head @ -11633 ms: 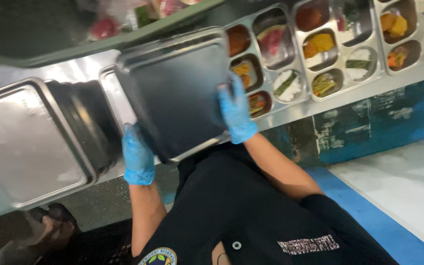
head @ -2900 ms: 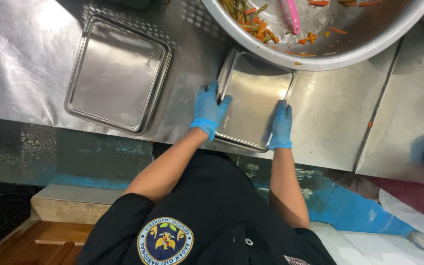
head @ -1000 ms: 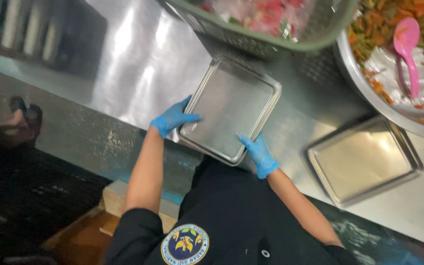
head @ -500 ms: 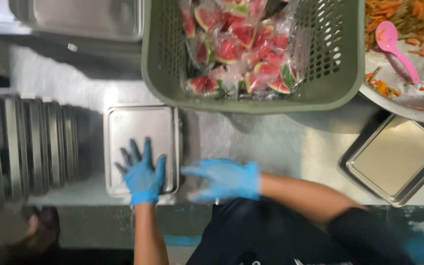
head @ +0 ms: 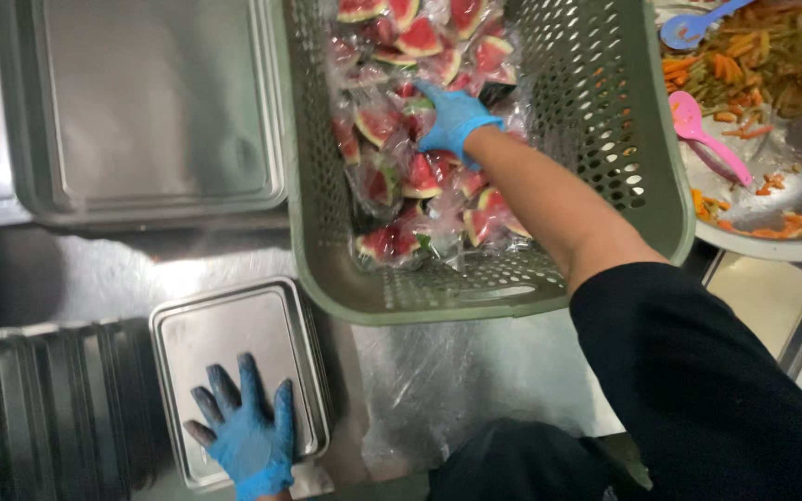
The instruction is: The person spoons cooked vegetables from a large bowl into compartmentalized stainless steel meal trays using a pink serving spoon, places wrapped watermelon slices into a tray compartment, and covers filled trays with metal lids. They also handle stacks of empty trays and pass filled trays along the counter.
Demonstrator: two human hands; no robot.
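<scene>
Your left hand is lying flat, fingers spread wide and gripping nothing, palm pressing down on the small steel tray sitting at the lower left of the frame. That tray is resting on the shiny metal counter, just below the near rim of the green perforated basket and just right of a row of steel trays standing on edge along the bottom left. Your right hand is reaching way up into the basket at the top middle, fingers curling down into the heap of plastic-wrapped watermelon wedges. It's touching the packets for sure, but I can't tell whether you're actually pinching one or just resting on them, since the fingertips are getting lost among the wrap. Both hands are wearing blue gloves, and your black sleeve is filling the lower right corner. The wedges are piling up through the middle of the basket, red flesh and green rind showing through the film. Up in the upper left a bigger steel tray is sitting beside the basket. Over at the upper right, a big metal bowl is holding chopped orange and green vegetables, with a pink spoon and a blue spoon lying in it. Another tray is peeking out below the bowl at the right edge.
</scene>
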